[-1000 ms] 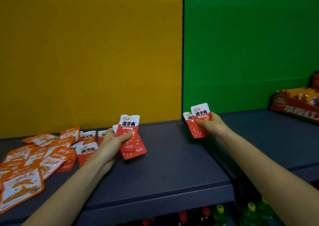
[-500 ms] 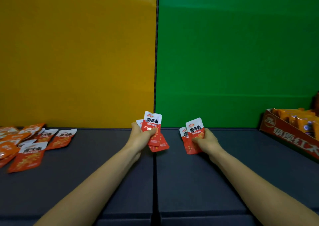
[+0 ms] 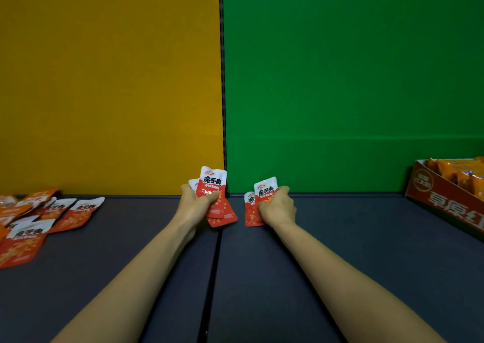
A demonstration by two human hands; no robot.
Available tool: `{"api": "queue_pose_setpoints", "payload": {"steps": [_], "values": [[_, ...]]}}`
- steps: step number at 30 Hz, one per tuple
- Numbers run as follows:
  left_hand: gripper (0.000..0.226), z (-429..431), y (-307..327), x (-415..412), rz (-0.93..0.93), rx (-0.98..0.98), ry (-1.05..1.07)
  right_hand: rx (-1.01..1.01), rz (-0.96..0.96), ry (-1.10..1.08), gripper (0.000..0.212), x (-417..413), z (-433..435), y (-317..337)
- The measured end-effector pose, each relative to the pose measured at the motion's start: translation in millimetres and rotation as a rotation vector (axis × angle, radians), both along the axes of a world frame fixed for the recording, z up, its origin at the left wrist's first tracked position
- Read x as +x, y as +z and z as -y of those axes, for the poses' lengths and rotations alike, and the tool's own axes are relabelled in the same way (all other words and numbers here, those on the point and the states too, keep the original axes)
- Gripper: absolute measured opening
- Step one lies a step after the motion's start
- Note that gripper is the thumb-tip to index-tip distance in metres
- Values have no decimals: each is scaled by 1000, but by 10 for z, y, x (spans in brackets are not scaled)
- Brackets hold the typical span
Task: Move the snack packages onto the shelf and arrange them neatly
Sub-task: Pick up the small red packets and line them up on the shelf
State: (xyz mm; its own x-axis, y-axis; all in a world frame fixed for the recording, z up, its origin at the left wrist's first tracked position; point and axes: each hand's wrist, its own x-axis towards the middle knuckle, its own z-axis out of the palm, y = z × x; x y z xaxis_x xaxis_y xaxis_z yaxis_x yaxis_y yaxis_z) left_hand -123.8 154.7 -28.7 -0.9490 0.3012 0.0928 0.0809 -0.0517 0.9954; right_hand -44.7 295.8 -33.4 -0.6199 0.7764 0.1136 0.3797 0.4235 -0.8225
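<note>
Two fans of red snack packets, both held upright near the back of the dark shelf [image 3: 340, 243]. The left bunch [image 3: 212, 185] sits pinched under the thumb of the left hand [image 3: 195, 205], with the fingers curled behind. The right bunch [image 3: 264, 192] is gripped by the right hand [image 3: 279, 209], with the fingers curled round its right edge. Best to square each bunch, then lay the packets edge to edge along the back. A loose pile [image 3: 52, 211] lies far left and a cardboard box [image 3: 445, 201] far right.

Glossy plastic snack packs [image 3: 212, 185], matt shelf [image 3: 366, 251], cardboard box [image 3: 445, 203].
</note>
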Motion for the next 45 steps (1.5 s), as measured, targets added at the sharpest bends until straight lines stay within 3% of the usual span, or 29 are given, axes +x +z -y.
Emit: {"api": "queue_pose_setpoints", "payload": {"steps": [11, 18, 24, 34, 40, 43, 45], "values": [[41, -9, -8, 42, 6, 8, -42, 193, 42, 54, 43, -70, 110, -75], [43, 46, 4, 87, 14, 31, -85, 9, -100, 66, 32, 23, -105, 75], [53, 56, 8, 131, 20, 27, -143, 23, 131, 96, 37, 211, -393, 33], [44, 81, -14, 209, 26, 62, -177, 417, 290, -19, 43, 188, -242, -80], [43, 98, -15, 256, 36, 42, -197, 508, 352, -41, 50, 283, -305, -78], [48, 108, -14, 294, 28, 39, -218, 596, 232, -14, 46, 340, -309, -7], [47, 109, -12, 320, 10, 35, -233, 503, 44, 123, 42, 368, -230, 76]]}}
